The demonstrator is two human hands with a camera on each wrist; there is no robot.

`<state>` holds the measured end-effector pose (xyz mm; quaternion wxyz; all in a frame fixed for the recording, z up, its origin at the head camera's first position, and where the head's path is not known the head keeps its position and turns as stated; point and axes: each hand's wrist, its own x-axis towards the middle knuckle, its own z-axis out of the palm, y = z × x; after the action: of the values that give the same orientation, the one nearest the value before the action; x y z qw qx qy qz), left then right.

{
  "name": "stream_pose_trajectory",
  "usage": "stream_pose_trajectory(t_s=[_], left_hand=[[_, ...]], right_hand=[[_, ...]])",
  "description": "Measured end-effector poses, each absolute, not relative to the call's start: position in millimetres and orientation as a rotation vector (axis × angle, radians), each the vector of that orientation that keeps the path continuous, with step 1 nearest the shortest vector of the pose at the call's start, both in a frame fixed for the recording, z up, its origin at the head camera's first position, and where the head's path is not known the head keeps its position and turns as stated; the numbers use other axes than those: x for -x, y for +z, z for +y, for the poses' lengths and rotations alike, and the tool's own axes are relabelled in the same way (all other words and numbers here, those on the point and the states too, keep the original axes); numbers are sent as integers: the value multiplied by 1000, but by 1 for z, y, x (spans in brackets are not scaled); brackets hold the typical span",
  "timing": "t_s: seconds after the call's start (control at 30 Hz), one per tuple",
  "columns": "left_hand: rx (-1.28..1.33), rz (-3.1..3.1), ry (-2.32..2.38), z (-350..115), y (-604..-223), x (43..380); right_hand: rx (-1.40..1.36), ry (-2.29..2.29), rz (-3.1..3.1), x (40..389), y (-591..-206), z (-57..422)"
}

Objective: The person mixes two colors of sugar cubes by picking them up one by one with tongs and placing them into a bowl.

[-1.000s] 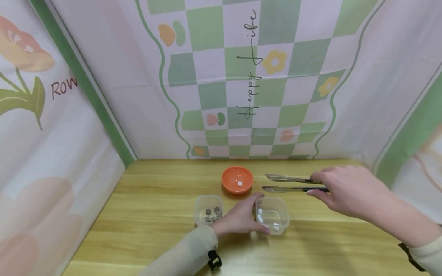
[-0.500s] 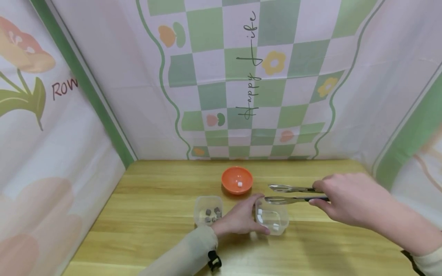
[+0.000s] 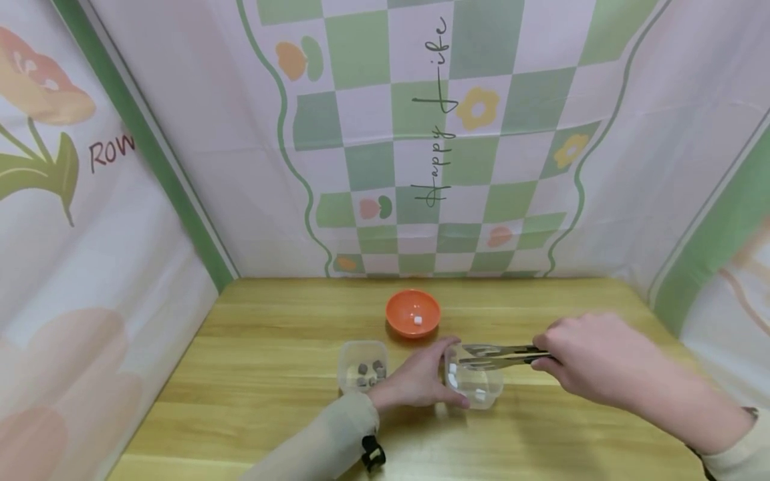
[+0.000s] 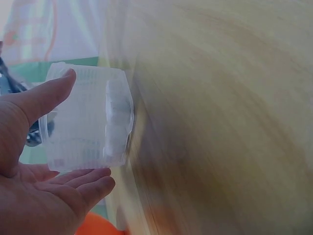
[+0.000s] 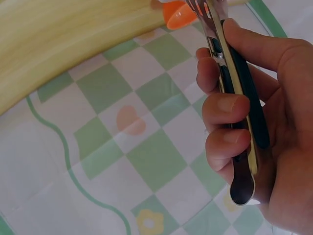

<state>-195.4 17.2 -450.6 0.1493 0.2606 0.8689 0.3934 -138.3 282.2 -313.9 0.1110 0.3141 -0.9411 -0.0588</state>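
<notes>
My left hand (image 3: 420, 379) holds a clear plastic container (image 3: 496, 382) from its left side, thumb at the near wall and fingers at the far one. Several small white cubes (image 3: 453, 379) lie on its bottom; in the left wrist view they show as a pale row through the container wall (image 4: 80, 132). My right hand (image 3: 601, 354) grips metal tongs (image 3: 508, 357) with dark handles. Their tips reach over the far part of the container, close to each other. In the right wrist view, curled fingers (image 5: 226, 105) and the thumb squeeze the tongs (image 5: 252, 107).
Behind the hands stands an orange bowl (image 3: 397, 322) with one white cube (image 3: 418, 321) in it. A second clear container (image 3: 350, 354) with several grey-brown cubes (image 3: 363, 368) sits to the left, partly behind my left wrist. A patterned cloth (image 3: 415, 167) hangs along the table's back edge.
My right hand has brought the tongs down and nearer, from beside the bowl to over the container, and their arms have come closer together. The left hand has stayed put.
</notes>
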Motion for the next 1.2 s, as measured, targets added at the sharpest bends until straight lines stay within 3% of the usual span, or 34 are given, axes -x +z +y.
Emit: stream_pose_trajectory(t_s=[1.2], left_hand=[[-797,2499,1137,16,-457,199]], right_hand=[[-1036,-221,-2643,159,-355,259]])
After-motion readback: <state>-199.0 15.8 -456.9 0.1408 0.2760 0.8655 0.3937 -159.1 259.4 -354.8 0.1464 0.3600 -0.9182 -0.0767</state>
